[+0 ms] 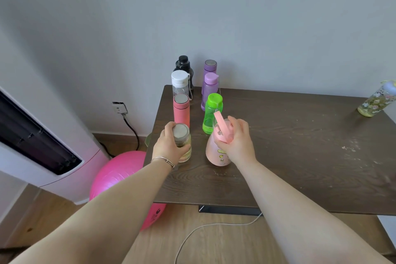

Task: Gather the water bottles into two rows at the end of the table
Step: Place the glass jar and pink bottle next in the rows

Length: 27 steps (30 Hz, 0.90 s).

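Observation:
Two rows of bottles stand at the left end of the brown table [300, 156]. Left row from the wall: a black bottle [183, 64], a clear bottle with a white cap [180, 82], a coral flask [181, 110], then a clear yellowish bottle with a metal lid [183, 146] gripped by my left hand [169, 146]. Right row: a purple flask [210, 67], a purple bottle [209, 90], a green bottle [212, 112], then a pink bottle with cartoon print [217, 152], whose top and strap my right hand [237, 141] holds. A floral bottle [377, 100] stands alone at the far right.
A pink exercise ball [120, 176] lies on the wooden floor beside the table's left edge, next to a white appliance [42, 146]. A wall socket [120, 107] with a black cable is behind. A white cable [203, 229] runs over the floor below the table's front edge.

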Tool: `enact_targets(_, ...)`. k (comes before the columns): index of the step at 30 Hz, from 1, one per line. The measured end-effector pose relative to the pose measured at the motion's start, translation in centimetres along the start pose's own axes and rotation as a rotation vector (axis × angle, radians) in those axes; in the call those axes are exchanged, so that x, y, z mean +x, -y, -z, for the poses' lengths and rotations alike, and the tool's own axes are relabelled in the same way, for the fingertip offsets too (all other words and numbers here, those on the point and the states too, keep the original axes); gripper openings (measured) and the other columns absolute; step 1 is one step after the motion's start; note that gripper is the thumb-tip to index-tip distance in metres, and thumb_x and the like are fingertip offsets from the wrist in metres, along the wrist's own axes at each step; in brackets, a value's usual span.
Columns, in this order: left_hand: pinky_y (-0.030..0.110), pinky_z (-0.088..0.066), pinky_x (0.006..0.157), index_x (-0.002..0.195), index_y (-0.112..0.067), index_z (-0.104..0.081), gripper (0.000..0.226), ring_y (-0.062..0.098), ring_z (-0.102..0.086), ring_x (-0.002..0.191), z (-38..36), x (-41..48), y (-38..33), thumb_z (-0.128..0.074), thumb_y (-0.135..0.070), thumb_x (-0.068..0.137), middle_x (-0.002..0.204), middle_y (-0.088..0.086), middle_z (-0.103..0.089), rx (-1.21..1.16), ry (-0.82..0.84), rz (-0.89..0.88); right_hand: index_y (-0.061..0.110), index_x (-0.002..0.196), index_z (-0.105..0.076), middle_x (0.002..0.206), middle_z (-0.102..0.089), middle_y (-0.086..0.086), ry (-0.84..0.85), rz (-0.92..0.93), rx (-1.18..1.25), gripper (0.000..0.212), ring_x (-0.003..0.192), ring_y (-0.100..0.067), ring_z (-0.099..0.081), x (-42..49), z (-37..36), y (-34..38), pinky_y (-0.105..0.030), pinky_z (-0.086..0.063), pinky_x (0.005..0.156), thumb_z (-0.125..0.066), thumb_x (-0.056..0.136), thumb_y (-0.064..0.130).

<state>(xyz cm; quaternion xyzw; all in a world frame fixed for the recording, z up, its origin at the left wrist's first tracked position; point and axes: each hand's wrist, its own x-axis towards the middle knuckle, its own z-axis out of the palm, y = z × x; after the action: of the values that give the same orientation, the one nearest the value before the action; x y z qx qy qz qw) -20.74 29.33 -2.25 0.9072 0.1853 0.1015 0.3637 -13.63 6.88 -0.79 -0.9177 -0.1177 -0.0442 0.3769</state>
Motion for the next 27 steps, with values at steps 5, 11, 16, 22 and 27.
enact_targets(5,0.037,-0.05,0.078,0.128,-0.038,-0.031,0.078,0.024,-0.06,0.096,-0.4,0.7,1.0,-0.081,-0.042,0.068,0.12,-0.001,-0.055,0.003,0.008,-0.002,0.033,0.138,-0.038,0.133,-0.034,0.008,0.005,0.014,-0.027,0.079,0.111,-0.019,-0.054,0.4,-1.1,0.2,-0.037,-0.054,0.078,-0.081,0.072,0.041)
enact_targets(11,0.037,-0.05,0.078,0.128,-0.038,-0.03,0.08,0.022,-0.059,0.096,-0.8,1.3,1.9,-0.082,-0.041,0.067,0.121,-0.002,-0.054,-0.005,0.003,0.005,0.035,0.136,-0.037,0.134,-0.033,0.009,0.012,0.011,-0.038,0.078,0.113,-0.019,-0.054,0.6,-2.1,0.1,-0.04,-0.055,0.079,-0.081,0.071,0.04)
enact_targets(16,0.036,-0.049,0.078,0.13,-0.037,-0.029,0.082,0.023,-0.059,0.098,-1.3,1.7,2.3,-0.083,-0.04,0.067,0.123,0.0,-0.054,0.002,0.006,0.013,0.033,0.136,-0.039,0.134,-0.033,0.008,0.013,0.018,-0.041,0.078,0.112,-0.02,-0.054,0.6,-2.5,-0.3,-0.042,-0.056,0.079,-0.082,0.071,0.04)
enact_targets(22,0.034,-0.049,0.077,0.131,-0.037,-0.029,0.084,0.023,-0.059,0.098,-1.9,1.9,2.6,-0.083,-0.039,0.067,0.124,0.0,-0.054,0.003,0.015,0.023,0.032,0.135,-0.039,0.133,-0.034,0.007,0.002,0.018,-0.039,0.078,0.111,-0.02,-0.053,0.6,-2.7,-0.5,-0.043,-0.056,0.079,-0.082,0.07,0.038)
enact_targets(27,0.035,-0.048,0.078,0.129,-0.039,-0.029,0.083,0.023,-0.059,0.097,-2.2,1.8,3.0,-0.083,-0.039,0.066,0.124,0.0,-0.053,-0.004,0.017,0.043,0.036,0.133,-0.037,0.13,-0.034,0.008,-0.01,0.03,-0.047,0.079,0.108,-0.02,-0.054,0.5,-2.8,-0.6,-0.039,-0.056,0.074,-0.083,0.068,0.038)
